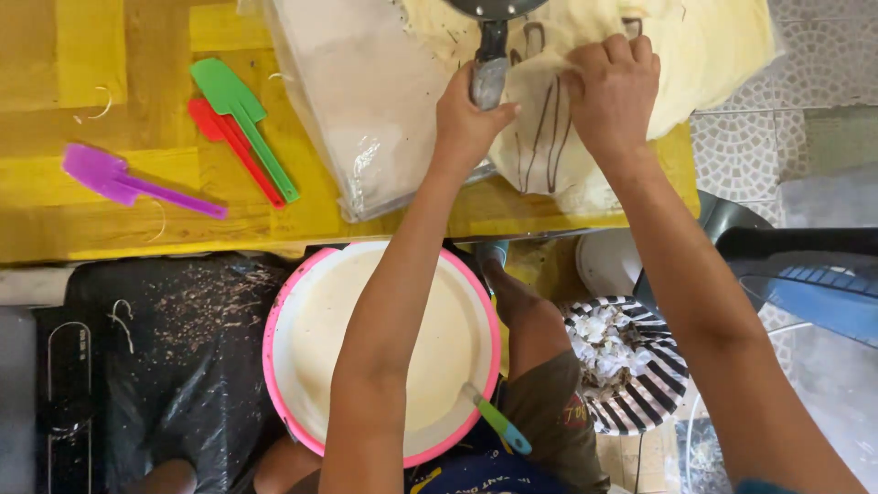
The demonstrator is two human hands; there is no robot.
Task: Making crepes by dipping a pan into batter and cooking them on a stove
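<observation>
Hands at the pan and cloth on the yellow tabletop point(110, 220)

Left hand point(468, 119) grasps the pan handle point(489, 69); right hand point(611, 87) clenches the cream cloth point(722, 46) beside it; batter bowl point(274, 343) sits below.

left hand point(468, 114): arm stretched forward, fingers curled shut in a grip | right hand point(615, 90): arm stretched forward, knuckles up, fingers bent and pressing down

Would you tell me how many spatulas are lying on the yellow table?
3: a purple spatula at the left, and a green spatula overlapping a red spatula beside it.
</observation>
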